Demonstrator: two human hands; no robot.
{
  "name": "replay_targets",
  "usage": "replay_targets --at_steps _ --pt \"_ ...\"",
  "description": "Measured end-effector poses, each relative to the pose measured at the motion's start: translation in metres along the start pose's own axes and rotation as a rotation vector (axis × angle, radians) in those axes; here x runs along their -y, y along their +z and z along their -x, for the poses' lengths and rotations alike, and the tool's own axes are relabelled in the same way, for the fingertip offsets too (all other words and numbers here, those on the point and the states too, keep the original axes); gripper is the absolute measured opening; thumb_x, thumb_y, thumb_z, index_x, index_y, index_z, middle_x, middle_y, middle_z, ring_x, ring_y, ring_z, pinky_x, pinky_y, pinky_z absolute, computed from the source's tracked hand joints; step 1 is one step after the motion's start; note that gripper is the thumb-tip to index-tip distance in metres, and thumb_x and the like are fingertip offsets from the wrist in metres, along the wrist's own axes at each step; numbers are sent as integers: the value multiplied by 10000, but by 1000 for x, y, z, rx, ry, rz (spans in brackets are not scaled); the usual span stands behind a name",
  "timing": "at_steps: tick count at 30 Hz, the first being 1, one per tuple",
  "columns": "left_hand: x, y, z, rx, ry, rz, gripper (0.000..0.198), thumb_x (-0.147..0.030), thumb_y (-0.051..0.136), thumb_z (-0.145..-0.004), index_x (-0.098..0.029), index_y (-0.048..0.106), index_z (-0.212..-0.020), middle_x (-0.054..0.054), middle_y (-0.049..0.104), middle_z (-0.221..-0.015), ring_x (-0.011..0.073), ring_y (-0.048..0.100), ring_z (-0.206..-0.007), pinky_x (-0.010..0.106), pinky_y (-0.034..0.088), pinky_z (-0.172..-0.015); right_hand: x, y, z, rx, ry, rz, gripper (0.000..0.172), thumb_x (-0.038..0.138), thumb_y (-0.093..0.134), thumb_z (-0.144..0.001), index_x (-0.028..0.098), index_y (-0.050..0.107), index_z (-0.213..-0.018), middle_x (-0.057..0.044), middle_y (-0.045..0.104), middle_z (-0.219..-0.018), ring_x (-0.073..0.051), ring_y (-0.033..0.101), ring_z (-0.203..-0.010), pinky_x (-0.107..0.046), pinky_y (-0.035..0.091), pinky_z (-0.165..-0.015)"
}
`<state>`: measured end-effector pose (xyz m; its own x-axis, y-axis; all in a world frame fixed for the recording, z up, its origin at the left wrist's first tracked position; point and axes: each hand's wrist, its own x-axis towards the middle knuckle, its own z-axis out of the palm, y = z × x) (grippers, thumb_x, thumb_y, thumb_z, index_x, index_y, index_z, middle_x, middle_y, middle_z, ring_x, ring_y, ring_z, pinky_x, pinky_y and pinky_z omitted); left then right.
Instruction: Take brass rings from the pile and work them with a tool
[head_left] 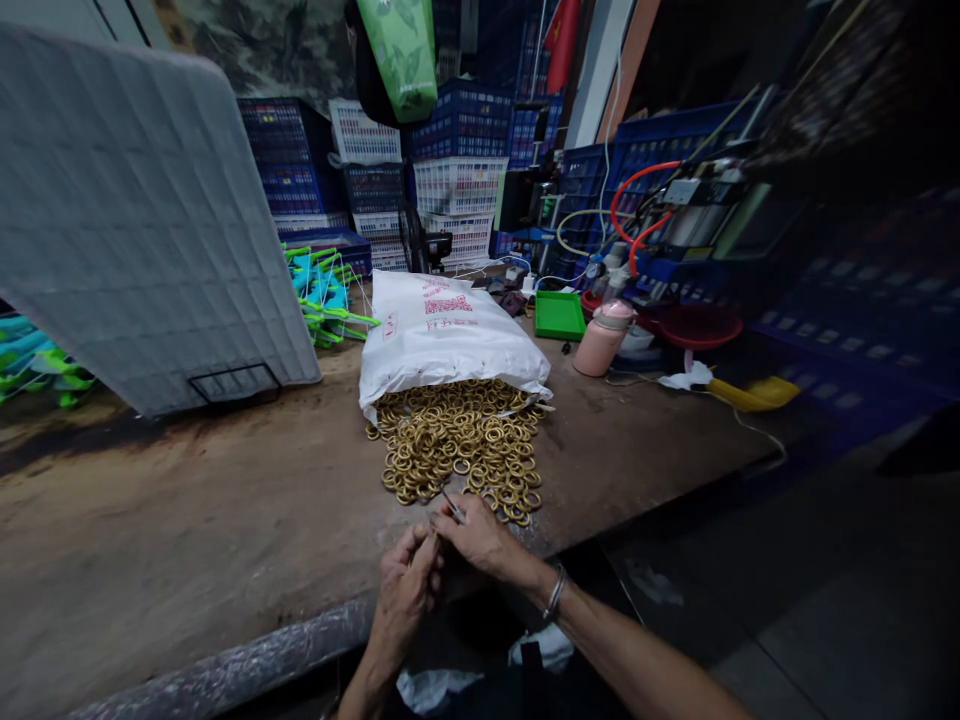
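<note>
Many brass-coloured rings [465,435] spill from the mouth of a white sack [450,335] with red print onto the brown table. At the near edge of the pile, my right hand [478,533] is closed round a thin metal tool [452,505] whose tip points up towards the rings. My left hand [406,582] is closed too, its thumb and fingers pinched beside the right fingertips. Whatever it holds is too small and hidden to name. Both hands are close together over the table's front edge.
A quilted grey-white panel [157,220] stands at the left by green and cyan plastic pieces [322,290]. Right of the sack are a green tray [559,315], a pink bottle [602,340], a red bowl [697,327] and a yellow object [754,394]. Stacked crates [461,185] stand behind.
</note>
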<state>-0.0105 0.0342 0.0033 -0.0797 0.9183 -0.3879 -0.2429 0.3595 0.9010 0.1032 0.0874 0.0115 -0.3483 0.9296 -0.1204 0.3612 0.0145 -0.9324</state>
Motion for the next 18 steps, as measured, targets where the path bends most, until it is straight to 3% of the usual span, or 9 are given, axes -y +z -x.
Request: replay_targets --at_steps 7,11,15,18 --pt "6 -4 1 139 12 137 289 -452 579 -687 -182 476 -692 -88 416 -487 19 286 -325 139 187 -322 -5 0 -4 45 22 -52 230 269 398 -778 150 487 -604 40 458 -521 -69 402 -482 -171 305 -468" --pt "5 -5 2 110 13 170 302 -449 600 -671 -183 459 -683 -84 428 -503 21 312 -341 134 191 -328 -12 -1 0 -28 -83 228 217 218 387 -785 159 478 -596 33 461 -523 -79 397 -498 -182 270 -476" --pt "6 -5 1 97 29 164 323 -469 601 -661 -185 450 -685 -87 429 -490 22 315 -336 137 207 -332 -15 -1 10 32 -247 527 99 118 427 -698 172 510 -698 24 498 -593 -96 418 -550 -206 239 -505" --pt "7 -4 1 77 42 133 340 -484 613 -635 -188 455 -685 -83 447 -483 25 322 -332 141 208 -330 -15 -2 14 65 -251 661 217 76 423 -646 182 524 -807 5 540 -657 -119 463 -604 -219 248 -540"
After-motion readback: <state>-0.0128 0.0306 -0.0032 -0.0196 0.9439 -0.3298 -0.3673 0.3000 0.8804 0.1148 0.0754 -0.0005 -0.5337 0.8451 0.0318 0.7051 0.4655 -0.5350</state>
